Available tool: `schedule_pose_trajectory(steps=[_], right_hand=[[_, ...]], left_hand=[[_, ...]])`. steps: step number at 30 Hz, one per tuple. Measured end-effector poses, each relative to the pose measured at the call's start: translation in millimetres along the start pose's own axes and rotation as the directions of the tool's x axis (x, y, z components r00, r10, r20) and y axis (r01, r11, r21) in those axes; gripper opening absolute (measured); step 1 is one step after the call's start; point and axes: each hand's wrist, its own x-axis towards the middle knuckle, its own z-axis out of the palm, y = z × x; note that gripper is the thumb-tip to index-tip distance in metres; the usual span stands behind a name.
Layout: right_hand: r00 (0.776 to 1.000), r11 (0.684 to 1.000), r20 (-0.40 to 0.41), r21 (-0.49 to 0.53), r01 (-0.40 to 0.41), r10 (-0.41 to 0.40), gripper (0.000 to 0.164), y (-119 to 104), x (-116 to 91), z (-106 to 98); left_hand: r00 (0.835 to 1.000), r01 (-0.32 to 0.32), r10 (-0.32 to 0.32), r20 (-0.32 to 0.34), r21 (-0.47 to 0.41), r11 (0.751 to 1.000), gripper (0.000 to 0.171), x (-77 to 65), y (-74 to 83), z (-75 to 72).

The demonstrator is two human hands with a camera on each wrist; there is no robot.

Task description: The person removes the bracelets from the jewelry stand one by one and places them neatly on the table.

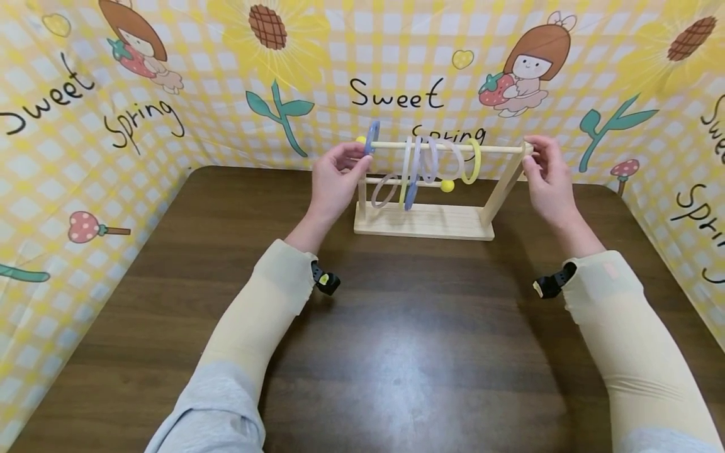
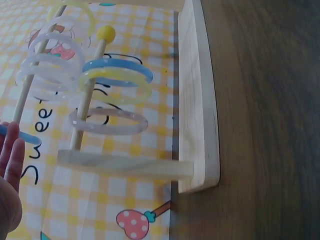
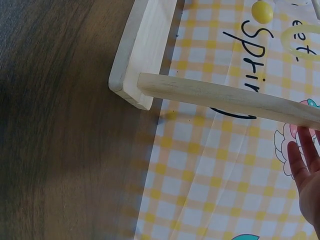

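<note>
A wooden rack (image 1: 425, 221) stands on the table, with a long top rod (image 1: 391, 146) and a shorter lower rod ending in a yellow ball (image 1: 447, 186). At the top rod's left end, my left hand (image 1: 338, 179) pinches a blue ring (image 1: 372, 135) between thumb and fingers. Pale purple rings (image 2: 55, 65) and a yellow ring (image 1: 476, 162) hang along that rod. The lower rod carries a dark blue ring (image 2: 142, 70), a pale yellow ring (image 2: 142, 92) and a greyish pink ring (image 2: 135, 127). My right hand (image 1: 549, 182) grips the top of the right post (image 1: 503, 185).
A dark brown wooden table (image 1: 396, 352) lies under the rack. Behind it and at both sides hangs a yellow checked cloth (image 1: 215, 119) with cartoon prints, close to the rack's back. Small black cameras (image 1: 327, 281) sit on both wrists.
</note>
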Motion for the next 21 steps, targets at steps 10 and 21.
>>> schedule_pose_trajectory(steps=[10,21], right_hand=[[1.0,1.0,0.002,0.001,0.004,-0.004,0.031,-1,1,2],[1.0,1.0,0.015,-0.02,-0.023,0.023,0.033,3,1,-1]], left_hand=[[0.999,-0.021,0.02,-0.047,-0.019,1.0,0.02,-3.8,-5.4,-30.4],[0.99,-0.045,0.046,-0.131,0.014,0.999,0.021,-10.4,-5.7,-71.8]])
